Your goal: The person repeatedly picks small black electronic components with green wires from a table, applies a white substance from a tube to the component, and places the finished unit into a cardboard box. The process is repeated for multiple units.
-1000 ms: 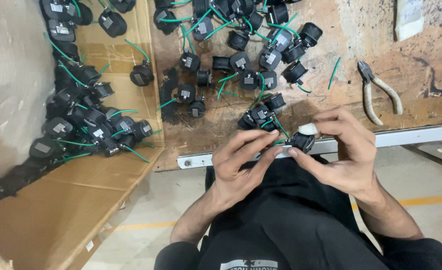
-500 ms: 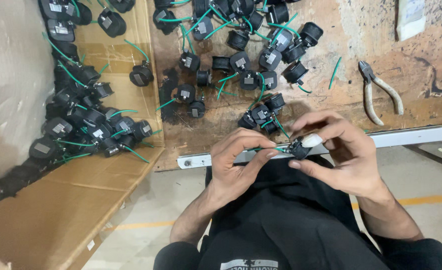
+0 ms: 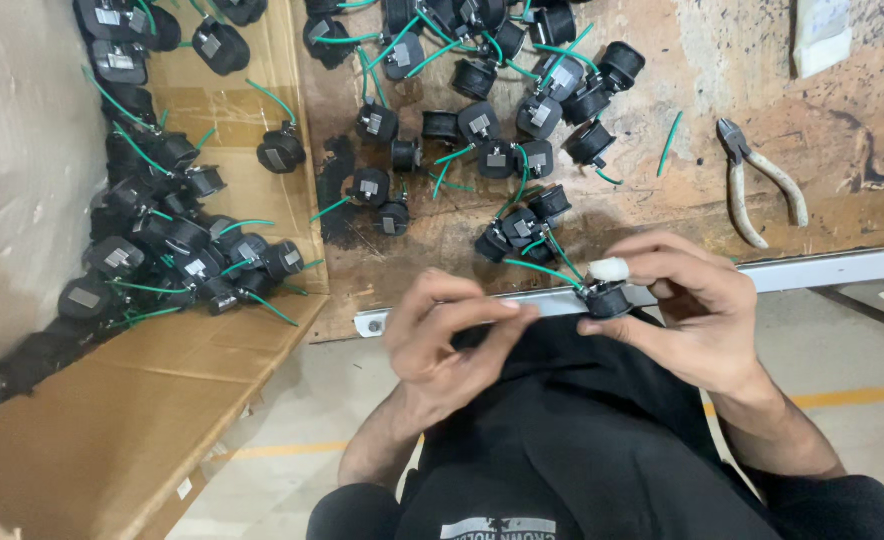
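While my right hand (image 3: 697,315) is pinching a black socket (image 3: 607,299) with its green wire (image 3: 542,271), my left hand's (image 3: 442,340) fingers are pressing together above the tabletop (image 3: 762,80) edge.

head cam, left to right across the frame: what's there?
Cardboard box holding black parts with green wires → left hand → black part pinched in the right hand → pliers on the worn bench. The loose pile of parts at top centre spans the middle, so it is left out.
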The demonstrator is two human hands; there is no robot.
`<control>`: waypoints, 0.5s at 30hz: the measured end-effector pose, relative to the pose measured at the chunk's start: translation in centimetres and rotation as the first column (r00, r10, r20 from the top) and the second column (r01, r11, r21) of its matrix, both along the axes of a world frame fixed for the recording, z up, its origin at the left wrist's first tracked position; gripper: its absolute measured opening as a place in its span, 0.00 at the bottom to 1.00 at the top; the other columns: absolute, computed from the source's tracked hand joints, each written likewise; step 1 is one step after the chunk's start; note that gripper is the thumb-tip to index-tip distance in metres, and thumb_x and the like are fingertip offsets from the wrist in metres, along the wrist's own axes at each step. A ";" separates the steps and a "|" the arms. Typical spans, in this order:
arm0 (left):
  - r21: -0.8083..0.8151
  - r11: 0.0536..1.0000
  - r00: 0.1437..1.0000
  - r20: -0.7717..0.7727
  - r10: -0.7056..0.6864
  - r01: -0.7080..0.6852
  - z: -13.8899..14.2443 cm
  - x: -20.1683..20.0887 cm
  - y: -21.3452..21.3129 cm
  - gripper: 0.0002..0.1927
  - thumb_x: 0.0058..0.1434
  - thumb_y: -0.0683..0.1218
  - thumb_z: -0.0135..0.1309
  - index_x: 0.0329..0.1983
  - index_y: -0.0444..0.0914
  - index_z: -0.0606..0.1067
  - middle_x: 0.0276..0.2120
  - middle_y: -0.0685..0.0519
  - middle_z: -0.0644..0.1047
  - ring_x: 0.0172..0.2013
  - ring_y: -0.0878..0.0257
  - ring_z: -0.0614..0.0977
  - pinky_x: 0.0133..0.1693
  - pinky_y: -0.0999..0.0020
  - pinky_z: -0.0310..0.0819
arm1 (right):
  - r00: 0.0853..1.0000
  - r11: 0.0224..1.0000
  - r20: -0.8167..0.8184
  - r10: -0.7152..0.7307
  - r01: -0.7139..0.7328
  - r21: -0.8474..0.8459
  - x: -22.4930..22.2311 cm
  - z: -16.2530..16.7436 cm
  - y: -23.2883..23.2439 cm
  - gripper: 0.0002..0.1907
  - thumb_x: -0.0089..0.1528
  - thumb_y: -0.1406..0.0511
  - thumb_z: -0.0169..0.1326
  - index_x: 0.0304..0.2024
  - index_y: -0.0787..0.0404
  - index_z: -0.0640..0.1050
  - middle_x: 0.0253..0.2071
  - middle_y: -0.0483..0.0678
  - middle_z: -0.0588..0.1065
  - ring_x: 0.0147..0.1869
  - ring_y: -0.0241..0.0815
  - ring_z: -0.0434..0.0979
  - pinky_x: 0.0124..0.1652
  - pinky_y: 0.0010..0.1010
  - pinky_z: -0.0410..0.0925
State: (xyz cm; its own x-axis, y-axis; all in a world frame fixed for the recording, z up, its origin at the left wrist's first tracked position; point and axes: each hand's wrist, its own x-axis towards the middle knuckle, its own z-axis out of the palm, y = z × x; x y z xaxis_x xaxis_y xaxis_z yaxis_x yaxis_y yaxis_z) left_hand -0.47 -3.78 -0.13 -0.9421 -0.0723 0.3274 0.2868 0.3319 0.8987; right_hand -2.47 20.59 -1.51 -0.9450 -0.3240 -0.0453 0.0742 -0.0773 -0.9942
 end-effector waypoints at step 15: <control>0.228 0.959 0.956 0.202 -0.213 0.166 0.6 -0.1 2.6 0.12 0.59 0.38 0.70 0.45 0.39 0.82 0.43 0.53 0.81 0.40 0.63 0.85 0.41 0.72 0.80 | 0.924 0.950 -0.374 -0.078 0.182 0.252 -0.4 1.2 -1.3 0.15 0.55 0.77 0.68 0.42 0.67 0.79 0.47 0.55 0.77 0.48 0.42 0.81 0.48 0.28 0.75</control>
